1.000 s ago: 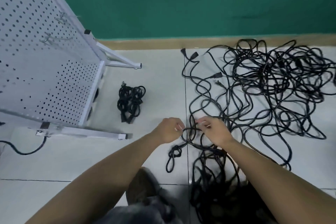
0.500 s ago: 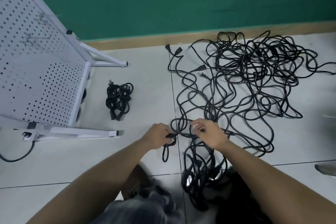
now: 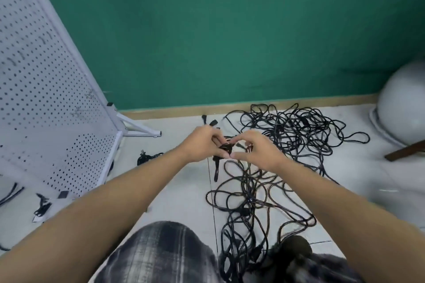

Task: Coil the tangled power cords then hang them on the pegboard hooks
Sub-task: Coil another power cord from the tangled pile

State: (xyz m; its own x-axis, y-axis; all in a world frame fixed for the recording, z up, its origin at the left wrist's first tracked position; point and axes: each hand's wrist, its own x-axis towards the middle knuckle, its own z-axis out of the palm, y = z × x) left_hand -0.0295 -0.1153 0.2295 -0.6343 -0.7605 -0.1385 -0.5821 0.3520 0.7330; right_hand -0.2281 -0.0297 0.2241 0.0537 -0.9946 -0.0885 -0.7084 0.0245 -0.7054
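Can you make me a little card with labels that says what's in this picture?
Place: tiled floor by a green wall
Left hand: grips a black power cord
Right hand: pinches that same cord
Tangled cords: big pile on the floor, under and beyond the hands
Pegboard: white, on the left, no cord seen hanging on it
Coiled bundle: on the floor beside the pegboard
Grey ball: far right edge

One white pegboard (image 3: 46,103), one left hand (image 3: 202,145) and one right hand (image 3: 259,154) right of the pegboard, one cord loop (image 3: 224,148) pinched between both, one tangled heap of black cords (image 3: 294,133) farther right, one coiled bundle (image 3: 147,158) at the pegboard's foot, one grey ball (image 3: 404,108) far right.
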